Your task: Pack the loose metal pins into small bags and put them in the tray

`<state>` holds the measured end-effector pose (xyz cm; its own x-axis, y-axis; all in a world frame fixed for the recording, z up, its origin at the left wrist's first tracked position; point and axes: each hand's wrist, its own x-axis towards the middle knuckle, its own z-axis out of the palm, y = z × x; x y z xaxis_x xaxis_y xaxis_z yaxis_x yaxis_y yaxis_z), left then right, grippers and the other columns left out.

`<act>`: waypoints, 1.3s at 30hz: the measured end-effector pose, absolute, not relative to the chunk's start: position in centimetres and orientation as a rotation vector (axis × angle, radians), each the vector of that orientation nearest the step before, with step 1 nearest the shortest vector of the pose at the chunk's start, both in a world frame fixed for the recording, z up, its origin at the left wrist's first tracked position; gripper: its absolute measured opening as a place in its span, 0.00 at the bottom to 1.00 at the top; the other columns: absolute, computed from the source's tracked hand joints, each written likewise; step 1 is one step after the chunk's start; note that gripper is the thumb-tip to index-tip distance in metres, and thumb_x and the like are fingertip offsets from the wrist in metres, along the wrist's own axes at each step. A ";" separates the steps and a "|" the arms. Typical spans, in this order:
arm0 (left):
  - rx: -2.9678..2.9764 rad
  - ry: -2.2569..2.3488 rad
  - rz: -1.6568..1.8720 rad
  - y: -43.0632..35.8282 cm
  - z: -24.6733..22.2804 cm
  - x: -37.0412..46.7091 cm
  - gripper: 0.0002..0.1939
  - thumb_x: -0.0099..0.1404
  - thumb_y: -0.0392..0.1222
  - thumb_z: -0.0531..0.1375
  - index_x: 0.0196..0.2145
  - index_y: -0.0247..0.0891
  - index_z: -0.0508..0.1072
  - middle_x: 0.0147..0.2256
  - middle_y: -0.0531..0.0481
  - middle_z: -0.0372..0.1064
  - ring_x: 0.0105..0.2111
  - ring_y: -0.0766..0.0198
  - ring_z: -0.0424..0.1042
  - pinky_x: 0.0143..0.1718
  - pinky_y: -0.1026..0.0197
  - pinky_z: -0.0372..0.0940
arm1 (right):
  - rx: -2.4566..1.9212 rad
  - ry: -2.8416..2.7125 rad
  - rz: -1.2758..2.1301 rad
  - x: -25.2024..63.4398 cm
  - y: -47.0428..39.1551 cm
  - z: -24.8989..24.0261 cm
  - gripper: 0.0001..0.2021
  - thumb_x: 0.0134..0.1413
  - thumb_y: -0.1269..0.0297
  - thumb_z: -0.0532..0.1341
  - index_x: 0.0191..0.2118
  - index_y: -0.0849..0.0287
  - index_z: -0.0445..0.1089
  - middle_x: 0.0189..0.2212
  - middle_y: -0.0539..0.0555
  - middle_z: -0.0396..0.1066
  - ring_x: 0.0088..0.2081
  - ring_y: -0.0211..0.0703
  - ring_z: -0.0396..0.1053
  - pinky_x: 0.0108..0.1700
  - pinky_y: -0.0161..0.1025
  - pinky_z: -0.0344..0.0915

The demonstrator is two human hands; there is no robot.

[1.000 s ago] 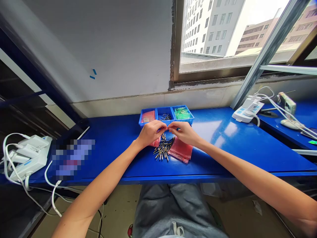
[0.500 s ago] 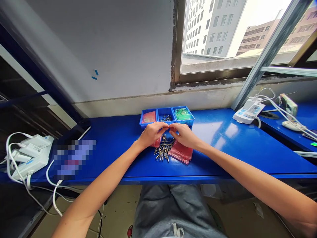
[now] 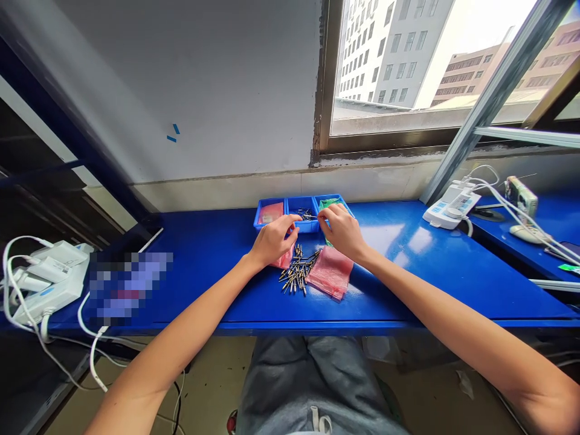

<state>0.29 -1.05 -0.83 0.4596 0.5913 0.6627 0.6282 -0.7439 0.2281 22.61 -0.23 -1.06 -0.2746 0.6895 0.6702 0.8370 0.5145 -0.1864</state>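
My right hand (image 3: 343,231) is above the tray's right front, its fingertips pinched on a thin metal pin (image 3: 310,217) that points left. Facing it, my left hand (image 3: 273,240) has thumb and fingers curled together in front of the tray; what lies between them, I cannot make out. Below both hands, a loose pile of dark metal pins (image 3: 295,279) with brass-coloured parts is spread on the blue table (image 3: 199,278). A stack of pink plastic bags (image 3: 330,273) lies right of the pile. Another pink bag (image 3: 284,260) is partly hidden under my left hand.
Behind my hands stands a blue tray (image 3: 302,227) with three compartments: pink bags at left, metal pins in the middle, green bags (image 3: 329,205) at right. White power strips with cables stand at the left (image 3: 58,272) and right (image 3: 451,208). A blurred-out object (image 3: 131,287) lies left.
My hands have moved apart, the right one up and to the right, over the tray's corner. A thin metal pin now shows between them. The view has shifted slightly.
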 end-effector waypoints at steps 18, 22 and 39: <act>-2.735 -1.070 -1.037 -1.0 -1.0 0.1 0.12 0.70 0.34 0.56 0.50 0.39 0.73 0.43 0.47 0.76 0.40 0.60 0.77 0.43 0.59 0.72 | -1.208 -2.197 -0.278 23.2 -0.9 -1.0 0.13 0.69 0.67 0.53 0.49 0.58 0.74 0.44 0.63 0.70 0.49 0.54 0.62 0.39 0.43 0.67; -2.747 -1.131 -0.894 -1.0 -0.9 -0.1 0.11 0.71 0.36 0.56 0.48 0.40 0.75 0.43 0.47 0.75 0.40 0.59 0.77 0.41 0.59 0.71 | -1.118 -2.327 -0.110 22.7 -1.9 -1.2 0.11 0.68 0.65 0.56 0.47 0.58 0.76 0.42 0.61 0.71 0.46 0.52 0.65 0.46 0.46 0.68; -2.946 -0.969 -0.611 -0.8 -0.9 -0.4 0.11 0.65 0.37 0.60 0.43 0.40 0.80 0.41 0.46 0.76 0.42 0.57 0.74 0.44 0.57 0.70 | -1.046 -2.549 0.078 22.1 -2.1 -2.5 0.08 0.65 0.66 0.62 0.45 0.58 0.78 0.42 0.59 0.74 0.46 0.51 0.71 0.47 0.44 0.68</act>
<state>-0.41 -0.85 -0.86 0.7375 0.5749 0.3543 0.5676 -0.8120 0.1361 22.14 -2.12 -2.48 -0.6495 0.6866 0.3267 0.6654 0.7212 -0.1929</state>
